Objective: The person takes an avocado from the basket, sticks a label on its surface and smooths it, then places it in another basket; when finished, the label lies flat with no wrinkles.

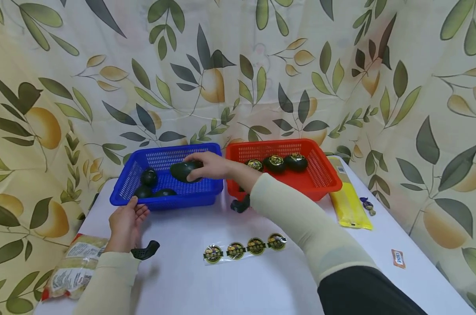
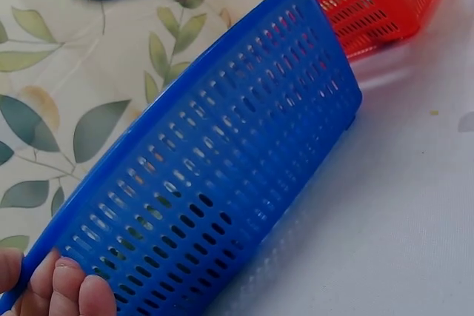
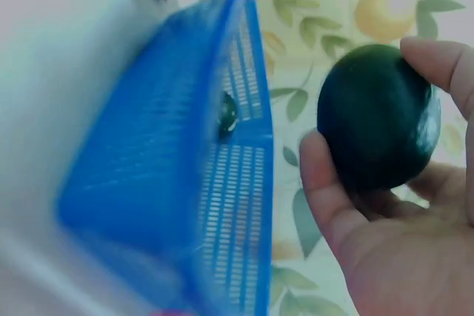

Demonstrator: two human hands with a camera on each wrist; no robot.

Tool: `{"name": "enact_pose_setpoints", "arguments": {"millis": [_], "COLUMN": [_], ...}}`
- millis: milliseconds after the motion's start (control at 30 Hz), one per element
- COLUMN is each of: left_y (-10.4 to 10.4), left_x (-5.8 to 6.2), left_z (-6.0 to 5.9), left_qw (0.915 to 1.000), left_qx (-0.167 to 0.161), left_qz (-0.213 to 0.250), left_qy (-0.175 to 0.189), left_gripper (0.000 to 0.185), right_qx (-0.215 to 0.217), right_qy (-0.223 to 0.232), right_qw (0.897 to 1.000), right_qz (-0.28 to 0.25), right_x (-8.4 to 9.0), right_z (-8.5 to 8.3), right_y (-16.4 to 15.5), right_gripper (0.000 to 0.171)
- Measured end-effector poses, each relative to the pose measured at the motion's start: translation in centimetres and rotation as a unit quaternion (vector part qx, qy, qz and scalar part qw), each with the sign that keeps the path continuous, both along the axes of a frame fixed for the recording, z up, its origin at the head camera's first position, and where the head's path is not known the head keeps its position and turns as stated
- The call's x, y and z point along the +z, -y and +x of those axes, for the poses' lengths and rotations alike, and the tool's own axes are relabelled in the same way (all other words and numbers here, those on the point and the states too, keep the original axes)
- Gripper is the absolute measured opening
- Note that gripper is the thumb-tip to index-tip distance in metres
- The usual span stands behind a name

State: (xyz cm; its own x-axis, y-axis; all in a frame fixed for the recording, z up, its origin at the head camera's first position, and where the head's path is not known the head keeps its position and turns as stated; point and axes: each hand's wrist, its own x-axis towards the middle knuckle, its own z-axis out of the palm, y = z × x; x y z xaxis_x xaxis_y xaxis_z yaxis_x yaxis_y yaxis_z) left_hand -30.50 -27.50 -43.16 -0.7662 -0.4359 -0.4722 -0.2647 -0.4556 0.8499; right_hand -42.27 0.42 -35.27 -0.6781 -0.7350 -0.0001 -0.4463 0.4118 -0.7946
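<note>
The right hand [image 1: 212,166] reaches across over the blue basket [image 1: 167,177], its fingers and thumb curled round a dark green egg-shaped thing [image 1: 184,170] held above the basket's inside; the right wrist view shows that dark green thing [image 3: 379,127] cupped between thumb and fingers, clear of the basket's rim; three more dark round things [image 1: 148,177] lie in the blue basket toward its left and near side; the left hand [image 1: 125,223] rests at the basket's near left corner, its fingertips [image 2: 70,286] touching the rim and wall there, the fingers fairly straight and gripping nothing that I can see; the red basket [image 1: 320,175] stands just beside the blue one on the right, with three dark round things bearing gold labels [image 1: 275,162] along its far side; on the white tabletop [image 1: 206,284] a strip of four round gold-and-black stickers [image 1: 243,248] lies near the front; a yellow packet [image 1: 348,203] lies right of the red basket; a bag [image 1: 74,267] sits at the tabletop's left edge.
</note>
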Motion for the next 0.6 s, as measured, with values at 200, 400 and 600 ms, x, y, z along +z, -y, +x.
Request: {"name": "enact_pose_setpoints", "arguments": {"millis": [200,400,600], "left_y": [0.3,0.4,-0.1], "left_x": [0.3,0.1,0.0], "left_z": [-0.2,0.0,0.0], "left_qw": [0.9999,0.9999,1.0000], "left_qx": [0.012,0.014,0.005], "left_qz": [0.003,0.000,0.000], "left_qy": [-0.004,0.003,0.006], "left_gripper": [0.031,0.030,0.032], "right_qx": [-0.042,-0.037,-0.084], "right_qy": [-0.033,-0.025,-0.050], "right_qw": [0.999,0.999,0.994], "right_qz": [-0.001,0.000,0.040], "right_x": [-1.9,-5.0,-9.1], "right_z": [4.6,8.3,9.6], "right_y": [-5.3,-8.1,-7.6], "right_gripper": [0.059,0.057,0.060]}}
